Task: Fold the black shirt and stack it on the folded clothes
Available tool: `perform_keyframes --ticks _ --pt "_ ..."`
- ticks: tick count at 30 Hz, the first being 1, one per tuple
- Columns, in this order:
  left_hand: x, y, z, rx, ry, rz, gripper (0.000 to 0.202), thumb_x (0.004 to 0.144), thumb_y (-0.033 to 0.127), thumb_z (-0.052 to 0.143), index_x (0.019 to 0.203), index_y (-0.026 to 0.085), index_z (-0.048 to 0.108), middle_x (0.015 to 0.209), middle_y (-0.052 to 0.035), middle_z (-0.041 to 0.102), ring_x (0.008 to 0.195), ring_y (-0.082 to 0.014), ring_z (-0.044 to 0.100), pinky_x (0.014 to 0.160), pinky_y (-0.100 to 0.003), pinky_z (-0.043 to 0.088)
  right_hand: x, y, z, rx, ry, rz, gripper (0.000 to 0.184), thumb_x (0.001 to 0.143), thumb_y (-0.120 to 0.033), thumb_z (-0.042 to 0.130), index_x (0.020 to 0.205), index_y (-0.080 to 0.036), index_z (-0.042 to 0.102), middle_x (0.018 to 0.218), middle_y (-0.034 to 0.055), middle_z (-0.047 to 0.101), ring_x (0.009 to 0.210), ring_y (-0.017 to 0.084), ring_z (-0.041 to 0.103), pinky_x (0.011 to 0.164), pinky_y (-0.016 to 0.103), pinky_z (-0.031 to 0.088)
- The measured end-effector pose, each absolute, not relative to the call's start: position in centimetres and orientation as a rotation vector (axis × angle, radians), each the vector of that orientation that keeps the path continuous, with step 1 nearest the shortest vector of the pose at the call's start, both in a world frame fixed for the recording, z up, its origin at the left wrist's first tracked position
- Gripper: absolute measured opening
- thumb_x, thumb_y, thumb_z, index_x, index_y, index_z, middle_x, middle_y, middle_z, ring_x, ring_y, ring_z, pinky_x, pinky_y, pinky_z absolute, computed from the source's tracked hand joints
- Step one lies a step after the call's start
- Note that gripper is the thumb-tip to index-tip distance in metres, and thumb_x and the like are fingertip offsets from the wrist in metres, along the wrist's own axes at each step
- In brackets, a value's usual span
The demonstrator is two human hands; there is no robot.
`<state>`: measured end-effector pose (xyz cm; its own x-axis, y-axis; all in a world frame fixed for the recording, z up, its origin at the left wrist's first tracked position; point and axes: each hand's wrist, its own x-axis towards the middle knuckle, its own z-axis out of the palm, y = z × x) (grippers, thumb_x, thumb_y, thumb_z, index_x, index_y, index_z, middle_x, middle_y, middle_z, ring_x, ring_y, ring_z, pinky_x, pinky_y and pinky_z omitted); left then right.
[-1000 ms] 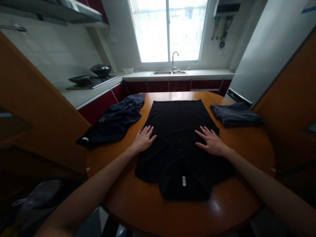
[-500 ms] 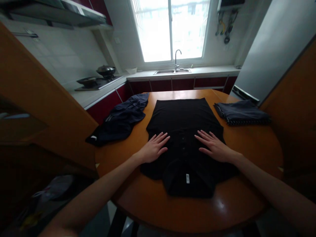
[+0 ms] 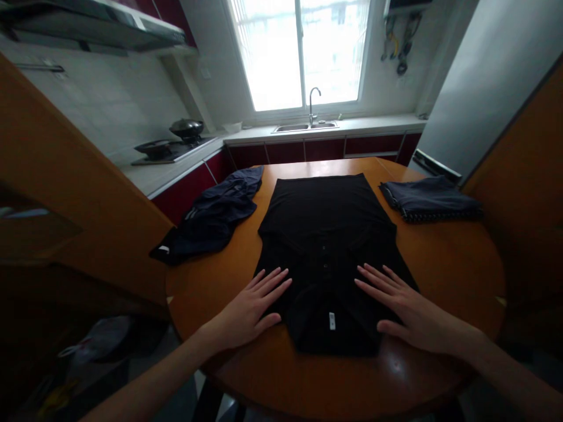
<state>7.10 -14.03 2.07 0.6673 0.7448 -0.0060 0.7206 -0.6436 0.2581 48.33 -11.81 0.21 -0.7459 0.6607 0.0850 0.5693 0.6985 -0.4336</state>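
A black polo shirt (image 3: 328,211) lies spread flat on the wooden table (image 3: 457,275), its collar and white label toward me and its hem toward the window. Two small buttons show on its placket. My left hand (image 3: 253,305) rests open with fingers stretched out over the sleeve at the shirt's left, its fingertips on the fabric. Over the right sleeve lies my right hand (image 3: 409,305), likewise open, fingers spread and pointing inward. Both palms face down and neither hand grips the cloth.
A crumpled dark blue garment (image 3: 220,214) lies at the table's left edge. At the right is a folded stack of dark clothes (image 3: 431,199). Beyond stand the counter with a sink (image 3: 303,126), a stove with a lidded pan (image 3: 187,129), and a fridge (image 3: 475,88).
Both hands have slid toward me and outward, from the shirt's chest to its sleeves near the collar. The shirt stays in place and flat.
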Motion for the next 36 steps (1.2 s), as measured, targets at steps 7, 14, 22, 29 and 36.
perform_keyframes --ticks 7,14,22,29,36 --pt "9.6 -15.8 2.9 2.706 0.875 0.093 0.091 0.092 0.052 0.062 0.161 0.029 0.006 0.165 -0.0083 0.019 0.151 -0.029 0.02 0.124 -0.048 0.021 47.5 -13.9 -0.2 -0.776 -2.671 0.668 0.076 0.085 -0.032 0.07 0.154 -0.03 0.037 0.16 0.0079 0.032 0.149 0.029 0.028 0.123 0.055 0.02" --pt "10.4 -15.5 2.2 2.706 0.852 0.113 0.077 0.097 0.041 0.057 0.161 0.025 0.017 0.163 -0.0094 0.025 0.15 -0.0268 0.026 0.123 -0.043 0.027 47.2 -14.4 -0.4 -0.801 -2.66 0.604 0.066 0.086 -0.021 0.063 0.149 -0.026 0.046 0.154 0.0077 0.044 0.144 0.026 0.039 0.122 0.05 0.028" --pt "12.1 -14.0 3.9 2.256 1.159 0.377 0.046 0.101 0.034 0.047 0.147 0.029 0.047 0.143 -0.0075 0.054 0.123 -0.0217 0.058 0.105 -0.037 0.048 45.9 -12.9 2.1 -0.923 -2.489 0.698 0.035 0.098 -0.032 0.053 0.129 -0.026 0.066 0.128 0.0092 0.068 0.119 0.025 0.062 0.104 0.042 0.049" --pt "14.7 -8.4 3.3 2.324 1.094 0.161 0.014 0.085 0.023 0.066 0.099 0.021 0.065 0.099 -0.0037 0.06 0.089 -0.018 0.059 0.078 -0.028 0.049 41.9 -8.3 2.7 -1.006 -2.627 0.752 0.023 0.089 -0.023 0.062 0.111 -0.023 0.069 0.112 0.007 0.064 0.102 0.022 0.062 0.092 0.035 0.051" --pt "14.7 -8.3 2.9 2.264 1.141 0.247 0.015 0.081 0.026 0.074 0.088 0.02 0.062 0.086 0.0001 0.062 0.079 -0.0153 0.057 0.068 -0.025 0.043 41.5 -7.9 2.3 -1.017 -2.588 0.832 0.012 0.082 -0.018 0.07 0.091 -0.022 0.062 0.1 0.0021 0.062 0.092 0.018 0.059 0.081 0.029 0.048"
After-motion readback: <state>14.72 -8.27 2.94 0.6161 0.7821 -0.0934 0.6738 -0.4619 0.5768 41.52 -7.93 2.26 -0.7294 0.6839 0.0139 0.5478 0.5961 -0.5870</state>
